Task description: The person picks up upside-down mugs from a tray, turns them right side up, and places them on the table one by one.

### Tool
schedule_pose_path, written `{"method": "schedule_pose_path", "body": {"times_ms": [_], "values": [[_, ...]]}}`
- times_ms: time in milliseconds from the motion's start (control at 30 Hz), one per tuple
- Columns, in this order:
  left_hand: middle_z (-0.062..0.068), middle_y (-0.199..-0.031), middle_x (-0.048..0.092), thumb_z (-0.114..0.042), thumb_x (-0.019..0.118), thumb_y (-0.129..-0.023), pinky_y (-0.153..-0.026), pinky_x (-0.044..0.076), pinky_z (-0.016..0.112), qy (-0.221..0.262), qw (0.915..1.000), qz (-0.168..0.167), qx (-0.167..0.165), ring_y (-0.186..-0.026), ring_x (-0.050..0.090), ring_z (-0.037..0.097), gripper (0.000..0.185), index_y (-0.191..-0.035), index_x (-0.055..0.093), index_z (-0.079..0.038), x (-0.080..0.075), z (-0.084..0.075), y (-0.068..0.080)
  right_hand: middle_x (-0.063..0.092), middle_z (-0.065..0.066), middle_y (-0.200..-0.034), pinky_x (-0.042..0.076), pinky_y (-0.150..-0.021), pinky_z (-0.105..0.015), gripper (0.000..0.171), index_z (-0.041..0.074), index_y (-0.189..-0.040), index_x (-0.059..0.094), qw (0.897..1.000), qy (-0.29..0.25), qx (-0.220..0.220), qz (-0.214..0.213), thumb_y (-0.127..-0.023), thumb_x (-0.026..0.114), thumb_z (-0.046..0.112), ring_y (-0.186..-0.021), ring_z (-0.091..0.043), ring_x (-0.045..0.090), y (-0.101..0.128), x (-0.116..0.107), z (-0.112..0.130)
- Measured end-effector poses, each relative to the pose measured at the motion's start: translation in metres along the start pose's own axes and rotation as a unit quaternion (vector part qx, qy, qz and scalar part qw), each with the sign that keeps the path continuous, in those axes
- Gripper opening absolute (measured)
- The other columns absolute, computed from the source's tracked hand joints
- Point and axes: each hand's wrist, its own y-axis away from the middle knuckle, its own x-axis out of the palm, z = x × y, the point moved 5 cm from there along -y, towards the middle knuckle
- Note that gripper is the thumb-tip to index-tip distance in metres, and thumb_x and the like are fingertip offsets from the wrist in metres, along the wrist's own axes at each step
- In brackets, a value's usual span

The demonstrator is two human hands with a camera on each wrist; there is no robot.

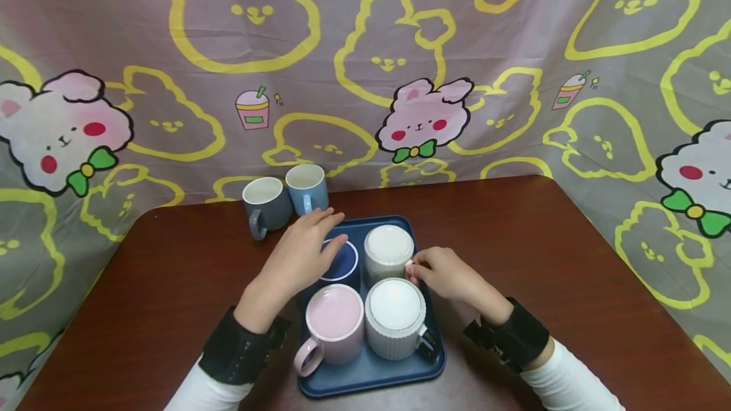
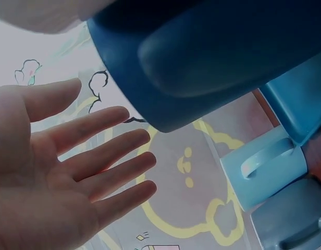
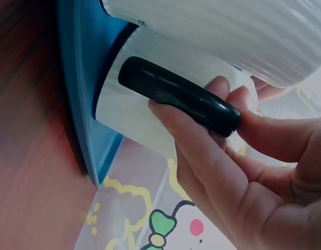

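Observation:
My right hand point(image 1: 448, 271) pinches the black handle point(image 3: 178, 96) of the far white ribbed mug point(image 1: 388, 252). The near white ribbed mug point(image 1: 395, 325), whose handle is also dark, stands just in front of it. With fingers straight, my left hand point(image 1: 302, 252) hovers at the dark blue mug point(image 1: 342, 264) and hides part of it; in the left wrist view its palm point(image 2: 56, 177) holds nothing. Nearest me on the left is a pink mug point(image 1: 335, 319), its handle to the lower left. These mugs stand on a blue tray point(image 1: 377, 376), seemingly with their bases up.
Behind the tray to the left, a grey mug point(image 1: 267, 205) and a light blue mug point(image 1: 307, 188) stand upright, side by side, on the brown table point(image 1: 514, 233). A patterned cloth point(image 1: 354, 37) hangs behind the table and along its sides.

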Motion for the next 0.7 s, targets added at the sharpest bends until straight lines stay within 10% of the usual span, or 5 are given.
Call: {"method": "schedule_pose_path", "body": {"times_ms": [700], "values": [[0.02, -0.135, 0.053, -0.032, 0.059, -0.093, -0.098, 0.045, 0.05, -0.008, 0.9999, -0.006, 0.002, -0.124, 0.051, 0.035, 0.044, -0.126, 0.059, -0.002, -0.015, -0.018, -0.012, 0.059, -0.006, -0.078, 0.056, -0.077, -0.038, 0.026, -0.008, -0.093, 0.061, 0.984, -0.176, 0.028, 0.0, -0.1, 0.047, 0.012, -0.074, -0.013, 0.058, -0.012, -0.008, -0.006]]}}
